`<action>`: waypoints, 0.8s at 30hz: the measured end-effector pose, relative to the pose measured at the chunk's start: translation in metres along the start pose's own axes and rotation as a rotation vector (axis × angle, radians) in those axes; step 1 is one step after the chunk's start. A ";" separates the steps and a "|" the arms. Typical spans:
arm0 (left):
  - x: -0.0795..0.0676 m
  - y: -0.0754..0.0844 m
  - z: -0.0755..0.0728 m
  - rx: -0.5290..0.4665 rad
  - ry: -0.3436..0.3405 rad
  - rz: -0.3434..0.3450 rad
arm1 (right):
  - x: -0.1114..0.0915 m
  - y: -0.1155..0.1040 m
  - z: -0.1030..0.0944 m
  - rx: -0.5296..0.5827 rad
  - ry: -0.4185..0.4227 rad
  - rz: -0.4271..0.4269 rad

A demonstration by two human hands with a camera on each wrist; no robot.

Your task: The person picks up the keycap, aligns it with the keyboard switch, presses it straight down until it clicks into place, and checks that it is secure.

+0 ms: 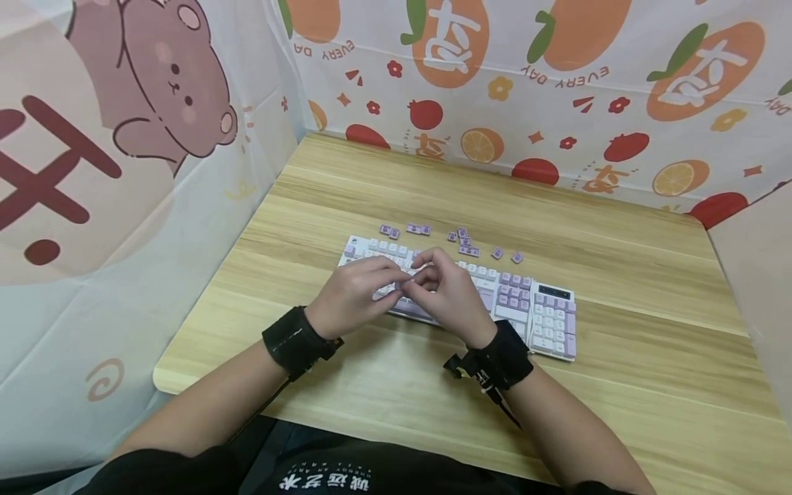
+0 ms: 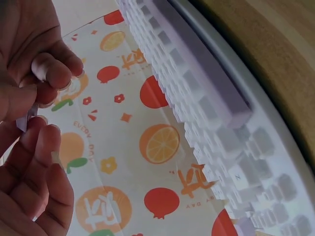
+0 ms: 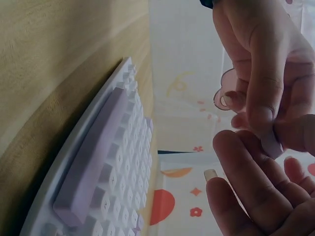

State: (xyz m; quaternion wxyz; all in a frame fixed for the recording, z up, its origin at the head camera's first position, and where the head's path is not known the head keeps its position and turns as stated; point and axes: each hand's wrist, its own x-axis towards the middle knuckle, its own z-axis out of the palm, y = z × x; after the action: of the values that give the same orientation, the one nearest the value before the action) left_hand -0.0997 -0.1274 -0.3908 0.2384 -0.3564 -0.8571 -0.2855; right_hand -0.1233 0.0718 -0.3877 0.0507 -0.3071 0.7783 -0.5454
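A white and lavender keyboard [image 1: 513, 302] lies on the wooden table below both hands. Over its left half, my left hand [image 1: 359, 289] and right hand [image 1: 452, 295] meet at the fingertips. They pinch one small purple keycap [image 3: 270, 143] between them, raised above the keys. The same keycap shows in the left wrist view, partly covered by the fingers. Beneath the hands runs the long purple space bar [image 2: 206, 73], seated in the board. White keys, one of them marked Z [image 2: 238, 178], surround it.
Several loose purple keycaps [image 1: 468, 251] lie scattered on the table [image 1: 619, 254] behind the keyboard. A cable [image 1: 532, 316] crosses the keyboard near its number pad. Printed cloth walls [image 1: 260, 89] stand at the left and back of the table.
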 end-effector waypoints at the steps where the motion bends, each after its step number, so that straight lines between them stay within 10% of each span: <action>1: 0.000 0.001 0.001 0.009 -0.001 -0.002 | 0.000 0.000 0.001 0.000 -0.002 0.002; 10: -0.004 -0.008 -0.012 0.072 -0.060 -0.040 | -0.002 0.004 0.001 -0.153 0.017 -0.078; 18: -0.030 -0.067 -0.044 0.206 -0.161 -0.338 | -0.006 0.012 -0.008 -0.258 0.034 -0.062; 24: -0.038 -0.095 -0.041 0.162 -0.292 -0.529 | -0.011 0.016 -0.009 -0.284 0.010 -0.059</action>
State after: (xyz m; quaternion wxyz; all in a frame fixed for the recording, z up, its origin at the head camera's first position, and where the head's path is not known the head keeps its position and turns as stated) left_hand -0.1379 -0.2282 -0.4149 0.0580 -0.1381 -0.9653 -0.2140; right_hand -0.1251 0.0891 -0.4013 -0.0130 -0.3312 0.8384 -0.4326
